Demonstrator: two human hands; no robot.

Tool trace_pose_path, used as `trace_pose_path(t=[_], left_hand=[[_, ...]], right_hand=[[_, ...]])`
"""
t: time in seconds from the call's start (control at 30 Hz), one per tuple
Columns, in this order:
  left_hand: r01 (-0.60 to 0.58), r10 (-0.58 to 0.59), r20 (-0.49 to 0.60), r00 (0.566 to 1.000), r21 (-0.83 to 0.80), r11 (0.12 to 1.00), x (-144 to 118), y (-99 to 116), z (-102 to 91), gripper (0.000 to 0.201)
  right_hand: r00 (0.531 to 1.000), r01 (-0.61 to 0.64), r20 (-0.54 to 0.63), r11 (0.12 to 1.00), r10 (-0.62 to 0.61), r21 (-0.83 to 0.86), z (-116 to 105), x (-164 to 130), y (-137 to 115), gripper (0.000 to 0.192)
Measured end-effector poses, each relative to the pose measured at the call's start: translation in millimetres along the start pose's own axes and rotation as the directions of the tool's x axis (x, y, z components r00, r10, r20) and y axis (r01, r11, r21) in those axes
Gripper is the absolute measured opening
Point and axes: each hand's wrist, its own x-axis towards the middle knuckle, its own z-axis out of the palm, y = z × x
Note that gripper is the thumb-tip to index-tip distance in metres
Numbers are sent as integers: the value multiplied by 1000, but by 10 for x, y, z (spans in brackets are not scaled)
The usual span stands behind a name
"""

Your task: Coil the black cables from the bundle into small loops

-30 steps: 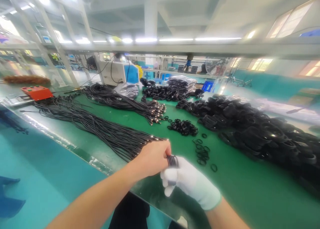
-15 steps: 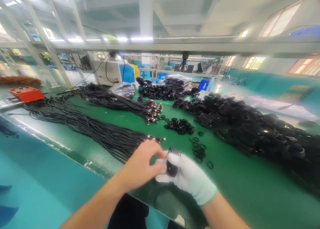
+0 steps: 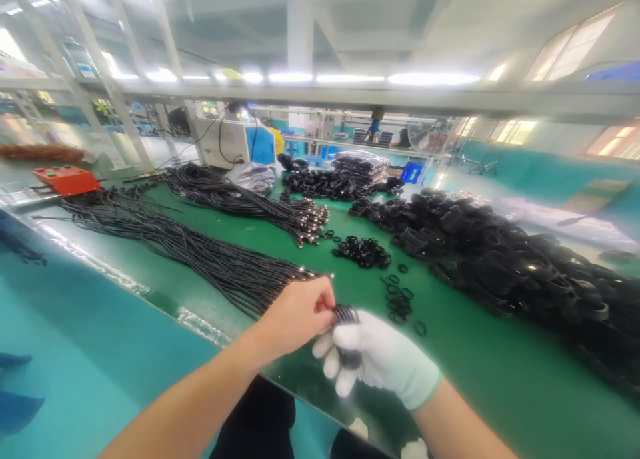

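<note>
My gloved right hand (image 3: 373, 352) is closed around a coiled black cable (image 3: 346, 313), its turns stacked side by side, above the table's front edge. The thumb lies across the coil and the fingers curl beneath it. My bare left hand (image 3: 300, 312) pinches the coil's upper left edge; what exactly lies between its fingertips is hidden. Small black rings (image 3: 399, 302) lie loose just beyond the right hand. Past the left hand, a bundle of straight black cables (image 3: 200, 249) with shiny metal ends stretches leftward across the green table (image 3: 480, 372).
A second cable bundle (image 3: 250, 202) lies farther back. Behind the loose rings is a heap of small black rings (image 3: 363, 252). A large pile of black coils (image 3: 500, 259) covers the right side. An orange control box (image 3: 67, 181) sits far left, and a white-and-blue machine (image 3: 235, 142) at the back.
My left hand has risen slightly and its fingers have closed at the coil's upper edge. The right hand has tilted, its fingers showing lower under the coil. The view has shifted slightly.
</note>
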Motion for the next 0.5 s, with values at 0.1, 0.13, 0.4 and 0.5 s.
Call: trace_pose_path(t=[0.1,0.13,0.4,0.5], left_hand=[[11,-10,-24,1000,46,999,3,2,87,4],[14,-13,-28,1000,53,999,-2,5,110,6],[11,-10,-24,1000,73,997,84,-12,136,7],[-19,18,-37,999,-31,999,256,-117,13,11]], right_hand=[[999,-2,-34,997,-1,-71,47,6,46,20],[999,-7,-40,996,3,-88,58,10,59,21],[994,-11,-108,992,-3,-126,49,15,52,17],[955,151,-249,987,-158,-50,-135,-68,-67,24]])
